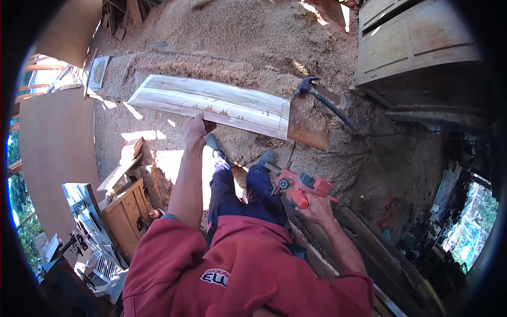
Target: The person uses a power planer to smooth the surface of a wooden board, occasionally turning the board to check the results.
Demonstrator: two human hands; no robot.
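Note:
A long pale wooden board [211, 101] lies across in front of me, with rough darker patches along its middle. My left hand [195, 130] is closed on its near edge, left of the middle; the fingers beneath are mostly hidden. To the right, apart from the board, my right hand [318, 208] grips the handle of a red electric planer [311, 186] with a dark round knob on its side. The planer is held in the air beside my right leg. Under the board's right end shows a brown wooden surface [309, 131].
A hammer [332, 108] with a dark head lies right of the board. Wood shavings [222, 31] cover the ground beyond. A wooden cabinet [422, 42] stands at the far right. Plywood sheets [58, 158] and a small wooden door panel [129, 208] are on the left.

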